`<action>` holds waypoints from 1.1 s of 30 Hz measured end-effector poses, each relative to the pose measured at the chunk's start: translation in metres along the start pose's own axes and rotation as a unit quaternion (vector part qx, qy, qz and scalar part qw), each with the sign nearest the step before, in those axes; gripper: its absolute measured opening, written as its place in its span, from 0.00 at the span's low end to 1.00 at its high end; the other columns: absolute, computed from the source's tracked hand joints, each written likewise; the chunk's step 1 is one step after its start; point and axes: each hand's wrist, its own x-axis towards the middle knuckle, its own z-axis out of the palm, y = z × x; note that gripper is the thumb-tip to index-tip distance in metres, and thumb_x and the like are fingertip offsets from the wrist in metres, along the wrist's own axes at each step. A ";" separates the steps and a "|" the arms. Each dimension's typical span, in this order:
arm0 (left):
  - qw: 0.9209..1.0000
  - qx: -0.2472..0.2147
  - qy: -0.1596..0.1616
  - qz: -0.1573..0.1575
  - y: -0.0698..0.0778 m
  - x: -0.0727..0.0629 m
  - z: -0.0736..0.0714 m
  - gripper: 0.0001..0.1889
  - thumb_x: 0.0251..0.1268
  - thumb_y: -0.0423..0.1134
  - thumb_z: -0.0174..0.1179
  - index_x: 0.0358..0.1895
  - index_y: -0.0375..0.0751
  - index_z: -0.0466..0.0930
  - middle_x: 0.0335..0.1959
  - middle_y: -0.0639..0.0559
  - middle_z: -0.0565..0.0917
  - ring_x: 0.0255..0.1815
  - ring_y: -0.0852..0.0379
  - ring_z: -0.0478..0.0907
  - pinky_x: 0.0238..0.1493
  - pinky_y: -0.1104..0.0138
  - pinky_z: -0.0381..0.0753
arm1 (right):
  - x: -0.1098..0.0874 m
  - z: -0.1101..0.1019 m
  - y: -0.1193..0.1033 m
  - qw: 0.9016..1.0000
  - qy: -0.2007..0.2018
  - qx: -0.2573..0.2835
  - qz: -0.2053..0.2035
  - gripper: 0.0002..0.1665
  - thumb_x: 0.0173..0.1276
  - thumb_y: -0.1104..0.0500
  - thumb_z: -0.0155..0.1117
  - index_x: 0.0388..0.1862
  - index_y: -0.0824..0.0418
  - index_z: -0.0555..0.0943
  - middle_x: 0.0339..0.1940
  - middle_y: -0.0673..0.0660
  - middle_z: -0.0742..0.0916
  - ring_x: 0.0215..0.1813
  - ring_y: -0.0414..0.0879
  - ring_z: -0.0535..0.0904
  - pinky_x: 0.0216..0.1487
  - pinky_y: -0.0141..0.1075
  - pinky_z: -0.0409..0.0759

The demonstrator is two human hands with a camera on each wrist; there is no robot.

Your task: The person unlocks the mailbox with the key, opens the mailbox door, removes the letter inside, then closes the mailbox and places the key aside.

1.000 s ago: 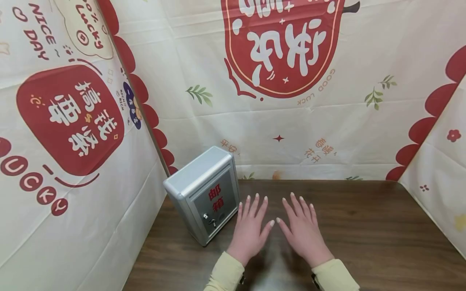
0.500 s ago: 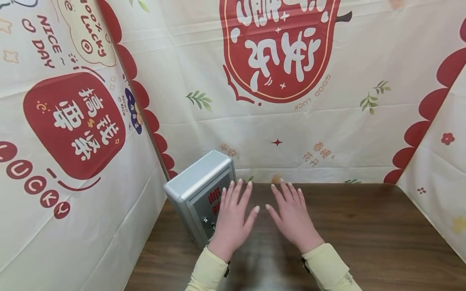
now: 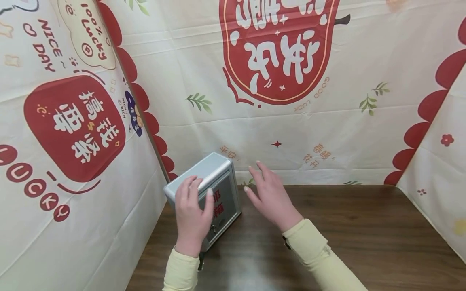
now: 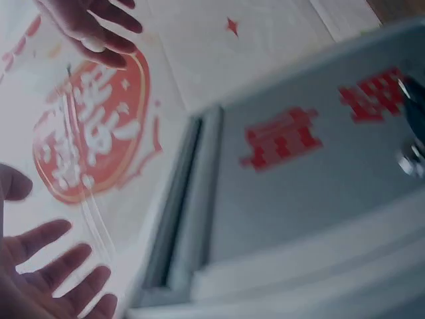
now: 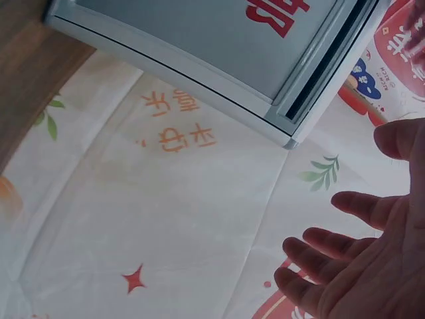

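Observation:
A silver metal mailbox (image 3: 209, 166) with red characters on its grey door stands upright at the left of the wooden table. My left hand (image 3: 192, 216) is in front of its near left side, fingers spread and slightly bent, overlapping the top edge in the head view. To the right of the box my right hand (image 3: 271, 198) hovers with loosely bent fingers and holds nothing. A small lock with a key (image 3: 212, 229) sits low on the door, partly behind my left thumb. In the right wrist view, a dark slot (image 5: 329, 66) runs along the box's upper edge.
The brown wooden table (image 3: 349, 226) extends to the right. White printed cloth (image 3: 349, 149) hangs behind it, and another cloth wall (image 3: 120, 230) closes the left side near the mailbox. A third cloth panel borders the right edge.
Both hands have moved left and apart: the left from the front of the door to the box's left side, the right toward its right side. The mailbox stays in place.

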 end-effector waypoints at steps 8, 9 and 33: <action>0.993 0.026 0.052 -0.102 -0.034 -0.006 -0.003 0.14 0.63 0.39 0.55 0.48 0.35 0.78 0.57 0.40 0.74 0.63 0.43 0.64 0.63 0.45 0.55 | 0.036 0.010 -0.011 1.000 -0.015 0.006 -0.016 0.35 0.70 0.45 0.55 0.70 0.61 0.65 0.70 0.67 0.64 0.68 0.61 0.63 0.65 0.54 0.61; 0.992 0.024 0.056 -0.106 -0.037 -0.007 -0.002 0.14 0.64 0.38 0.55 0.48 0.35 0.78 0.58 0.40 0.74 0.64 0.43 0.63 0.64 0.45 0.53 | 0.039 0.011 -0.013 1.000 -0.017 0.007 -0.017 0.35 0.70 0.45 0.55 0.70 0.61 0.65 0.70 0.67 0.64 0.68 0.61 0.63 0.65 0.54 0.60; 0.984 -0.003 0.010 -0.177 -0.051 -0.021 -0.002 0.19 0.66 0.43 0.57 0.57 0.39 0.77 0.69 0.44 0.65 0.73 0.44 0.51 0.59 0.41 0.63 | 0.068 0.044 -0.047 0.995 -0.084 0.016 -0.049 0.29 0.75 0.43 0.47 0.68 0.56 0.70 0.72 0.63 0.65 0.74 0.57 0.54 0.70 0.49 0.52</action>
